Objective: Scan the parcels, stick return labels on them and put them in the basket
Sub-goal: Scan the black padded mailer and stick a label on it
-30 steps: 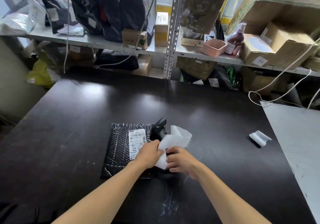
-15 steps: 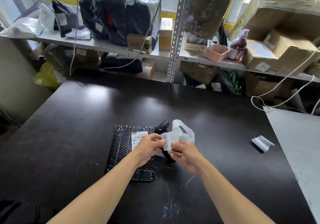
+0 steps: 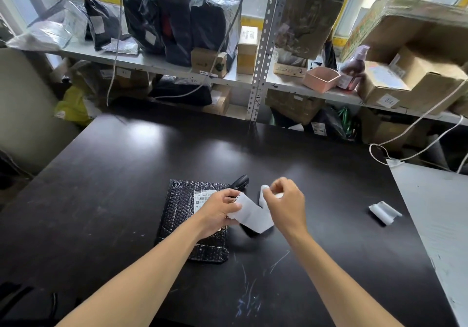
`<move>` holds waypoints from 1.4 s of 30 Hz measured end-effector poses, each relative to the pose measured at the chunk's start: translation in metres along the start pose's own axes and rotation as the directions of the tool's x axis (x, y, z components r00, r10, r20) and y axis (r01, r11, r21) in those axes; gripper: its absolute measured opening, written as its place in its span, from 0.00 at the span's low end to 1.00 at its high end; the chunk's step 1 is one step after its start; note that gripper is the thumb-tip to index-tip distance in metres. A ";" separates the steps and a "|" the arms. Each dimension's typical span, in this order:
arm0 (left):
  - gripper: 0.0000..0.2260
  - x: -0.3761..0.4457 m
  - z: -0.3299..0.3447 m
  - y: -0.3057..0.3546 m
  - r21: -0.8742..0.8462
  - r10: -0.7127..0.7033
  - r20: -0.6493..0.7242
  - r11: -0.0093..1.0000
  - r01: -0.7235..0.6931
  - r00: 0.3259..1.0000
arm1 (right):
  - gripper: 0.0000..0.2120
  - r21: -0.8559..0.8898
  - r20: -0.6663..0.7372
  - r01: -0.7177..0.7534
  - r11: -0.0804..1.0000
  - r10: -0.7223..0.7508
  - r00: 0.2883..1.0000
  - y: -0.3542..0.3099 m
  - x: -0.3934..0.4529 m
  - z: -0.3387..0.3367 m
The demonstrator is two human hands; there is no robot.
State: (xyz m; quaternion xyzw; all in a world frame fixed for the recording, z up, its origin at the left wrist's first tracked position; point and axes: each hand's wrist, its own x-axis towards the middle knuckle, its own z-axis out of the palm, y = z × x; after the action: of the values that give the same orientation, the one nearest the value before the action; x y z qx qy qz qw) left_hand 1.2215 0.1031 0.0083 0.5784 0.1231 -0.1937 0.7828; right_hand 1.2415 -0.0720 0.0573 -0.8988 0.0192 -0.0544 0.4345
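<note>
Head view shows your left hand [image 3: 218,210] pinching one end of a white label strip [image 3: 253,215], thumb and fingers curled on its near-left edge. Your right hand [image 3: 285,201] pinches the other end, fingers curled around a pale rolled part of the strip that is blurred. The strip hangs between the two hands in a bent, folded band, raised above the table.

Under your left hand lies a black bubble-wrap parcel [image 3: 182,215], flat on the dark table [image 3: 126,187], with a printed shipping label [image 3: 202,196] on its top face, partly covered by your fingers. Just beyond the parcel's far-right corner, a black handheld scanner [image 3: 240,182] rests on the table, between your two hands and behind the strip.

Well to the right, near the table's edge, sits a small piece of white backing paper [image 3: 383,211], curled. Behind the table stands a metal shelf [image 3: 157,64] loaded with black bagged parcels, cardboard boxes and a pink tub [image 3: 320,78].
</note>
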 end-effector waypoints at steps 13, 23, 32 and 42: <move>0.14 -0.002 -0.006 0.020 -0.050 0.218 -0.096 0.973 -0.224 0.971 | 0.06 0.311 0.505 -0.262 0.914 0.075 0.860 -0.011 0.008 0.014; 0.09 0.003 -0.002 0.025 0.629 0.505 -0.189 0.721 -0.291 0.842 | 0.07 0.102 0.431 0.041 0.994 -0.082 0.898 -0.013 0.015 0.019; 0.07 0.002 -0.002 0.027 0.623 0.502 -0.084 0.701 -0.348 0.861 | 0.06 0.006 0.506 0.278 0.960 -0.243 0.827 -0.010 0.014 0.013; 0.03 0.006 -0.001 0.038 0.733 0.489 -0.031 0.604 -0.313 0.872 | 0.06 -0.042 0.501 0.338 0.940 -0.273 0.821 -0.008 0.018 0.009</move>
State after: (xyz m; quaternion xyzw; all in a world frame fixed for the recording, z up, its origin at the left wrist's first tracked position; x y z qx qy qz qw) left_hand 1.2443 0.1127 0.0379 0.8639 -0.0053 0.0239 0.5031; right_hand 1.2603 -0.0617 0.0598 -0.9006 -0.2319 0.1065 0.3518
